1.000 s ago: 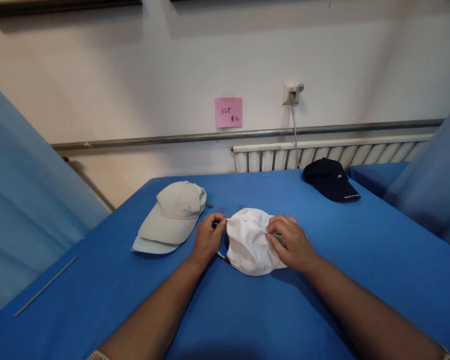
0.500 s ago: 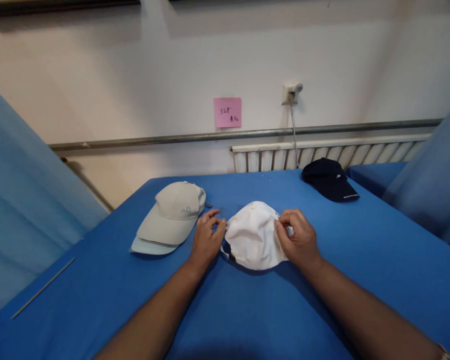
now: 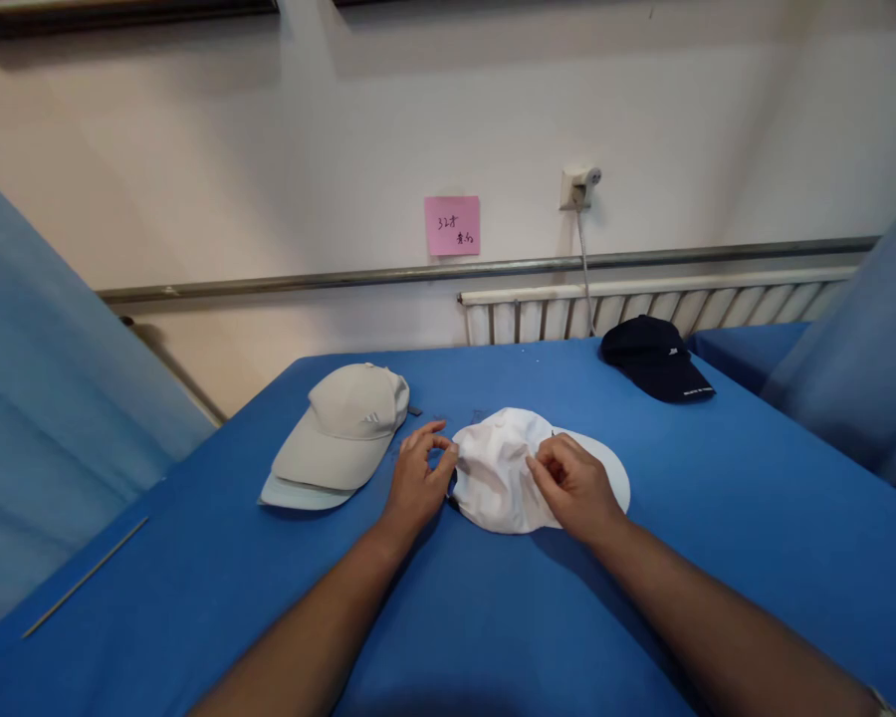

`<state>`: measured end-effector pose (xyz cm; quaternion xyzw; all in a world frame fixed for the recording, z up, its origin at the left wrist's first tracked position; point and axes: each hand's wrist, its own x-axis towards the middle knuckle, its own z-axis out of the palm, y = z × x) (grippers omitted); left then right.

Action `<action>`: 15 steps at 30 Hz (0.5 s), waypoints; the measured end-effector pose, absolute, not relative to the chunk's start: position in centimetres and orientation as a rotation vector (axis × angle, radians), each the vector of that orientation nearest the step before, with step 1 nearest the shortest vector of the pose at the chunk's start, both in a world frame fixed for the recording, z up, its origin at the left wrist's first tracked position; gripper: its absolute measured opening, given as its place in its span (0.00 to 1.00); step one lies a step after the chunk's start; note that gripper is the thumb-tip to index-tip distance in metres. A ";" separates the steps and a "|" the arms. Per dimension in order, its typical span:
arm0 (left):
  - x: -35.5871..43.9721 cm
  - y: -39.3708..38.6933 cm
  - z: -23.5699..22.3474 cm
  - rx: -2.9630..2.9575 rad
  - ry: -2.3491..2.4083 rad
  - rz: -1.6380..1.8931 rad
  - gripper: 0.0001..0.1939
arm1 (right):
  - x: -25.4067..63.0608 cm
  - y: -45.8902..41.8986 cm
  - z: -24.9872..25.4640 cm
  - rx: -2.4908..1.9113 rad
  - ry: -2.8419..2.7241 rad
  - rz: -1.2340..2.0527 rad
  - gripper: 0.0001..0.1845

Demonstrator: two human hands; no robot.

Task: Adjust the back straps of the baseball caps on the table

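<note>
A white cap lies on the blue table in front of me, its brim pointing right. My left hand pinches the cap's left edge between thumb and fingers. My right hand rests on the crown's right side with fingers curled, gripping the fabric near the brim. To the left a beige cap sits on top of a pale blue brim. A dark navy cap lies at the far right of the table.
A radiator and a metal rail run along the wall behind the table. A pink note and a socket with a cord are on the wall. Blue fabric panels stand at both sides. A thin rod lies at the left.
The white cap has been turned and flattened: its brim now shows at the right. My right hand slid down onto the crown; my left hand kept its pinch on the left edge.
</note>
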<state>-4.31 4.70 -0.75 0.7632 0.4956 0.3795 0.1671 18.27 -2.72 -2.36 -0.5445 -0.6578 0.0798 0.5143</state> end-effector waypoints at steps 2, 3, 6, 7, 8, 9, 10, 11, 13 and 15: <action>-4.3 4.6 -0.7 2.210 1.382 1.112 0.08 | 19.5 -2.0 -2.3 -1.406 -1.469 0.193 0.10; -4.3 4.5 -0.7 2.239 1.360 1.127 0.08 | 20.5 -1.6 -2.3 -1.492 -1.385 0.173 0.11; -4.1 4.1 -0.8 2.320 1.285 1.148 0.07 | 24.8 -0.6 -2.9 -1.835 -1.286 0.106 0.10; -4.1 4.0 -0.8 2.338 1.265 1.148 0.07 | 26.2 -0.5 -3.3 -1.945 -1.289 0.102 0.11; -4.1 4.0 -0.9 2.350 1.250 1.147 0.07 | 27.5 -0.5 -3.8 -2.047 -1.285 0.117 0.11; -4.0 4.0 -1.0 2.358 1.240 1.148 0.07 | 28.6 -0.5 -4.4 -2.134 -1.258 0.153 0.12; -4.0 4.1 -1.2 2.363 1.233 1.148 0.07 | 29.4 -0.6 -5.0 -2.189 -1.215 0.202 0.13; -4.1 4.3 -1.3 2.365 1.231 1.150 0.07 | 29.9 -0.7 -5.5 -2.195 -1.160 0.282 0.13; -4.2 4.6 -1.4 2.366 1.235 1.163 0.07 | 30.1 -0.7 -6.3 -2.093 -1.022 0.559 0.12; -4.3 4.9 -1.4 2.358 1.248 1.204 0.07 | 29.6 -0.6 -6.6 -1.957 -0.903 0.813 0.12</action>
